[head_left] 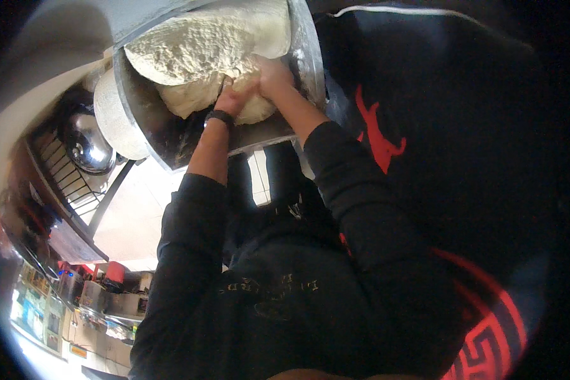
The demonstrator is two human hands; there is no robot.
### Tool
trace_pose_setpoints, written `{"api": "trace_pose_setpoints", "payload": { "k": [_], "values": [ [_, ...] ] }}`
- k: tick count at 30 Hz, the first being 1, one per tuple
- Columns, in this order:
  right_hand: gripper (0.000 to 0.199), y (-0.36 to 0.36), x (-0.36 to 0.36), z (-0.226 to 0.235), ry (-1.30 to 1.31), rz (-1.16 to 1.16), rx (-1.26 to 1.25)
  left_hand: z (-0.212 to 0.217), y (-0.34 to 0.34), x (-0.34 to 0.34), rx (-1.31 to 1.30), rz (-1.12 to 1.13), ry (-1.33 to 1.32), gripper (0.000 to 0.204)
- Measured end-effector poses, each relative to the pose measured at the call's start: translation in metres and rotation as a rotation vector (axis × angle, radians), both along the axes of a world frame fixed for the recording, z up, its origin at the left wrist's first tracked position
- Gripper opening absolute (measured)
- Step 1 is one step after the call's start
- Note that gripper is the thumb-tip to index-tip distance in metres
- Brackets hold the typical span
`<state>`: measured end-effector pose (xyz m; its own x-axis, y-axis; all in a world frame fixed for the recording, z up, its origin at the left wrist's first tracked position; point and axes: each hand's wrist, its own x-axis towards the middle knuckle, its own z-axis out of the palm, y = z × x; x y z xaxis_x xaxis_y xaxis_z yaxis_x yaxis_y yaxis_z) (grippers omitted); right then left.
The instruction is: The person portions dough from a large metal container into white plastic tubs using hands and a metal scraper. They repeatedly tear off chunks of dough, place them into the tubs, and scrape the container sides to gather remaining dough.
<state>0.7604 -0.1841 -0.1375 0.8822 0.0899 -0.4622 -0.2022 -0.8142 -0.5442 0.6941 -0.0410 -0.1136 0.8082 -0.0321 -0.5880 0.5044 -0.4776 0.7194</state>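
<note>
A large mass of pale dough fills much of a metal trough at the top of the head view. The dough's surface is rough on the left and smoother at the upper right. My left hand, with a dark band at its wrist, grips the near side of the dough, thumb side up. Right beside it, my right hand presses into the dough, its fingers mostly sunk out of sight. Both forearms reach up from black sleeves, and the hands nearly touch.
Left of the trough stands a white rounded container. Beyond it, a shiny metal bowl sits by a dark barred rack. A black cloth with red patterns hangs close on the right. Cluttered shelves show at lower left.
</note>
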Motion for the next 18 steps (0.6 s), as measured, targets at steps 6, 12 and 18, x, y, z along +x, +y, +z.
{"api": "trace_pose_setpoints", "payload": {
  "k": [6,12,18],
  "values": [
    [0.043,0.004,0.009,0.058,0.012,0.383,-0.228,-0.001,0.018,0.004,0.029,-0.013,0.085,0.071],
    [0.041,0.008,0.007,0.098,0.031,0.4,-0.284,-0.062,0.04,0.004,-0.312,0.158,0.078,0.078],
    [0.044,0.0,-0.039,0.102,0.007,0.53,-0.232,0.031,0.03,0.03,-0.092,-0.138,0.119,0.075]
  ]
}}
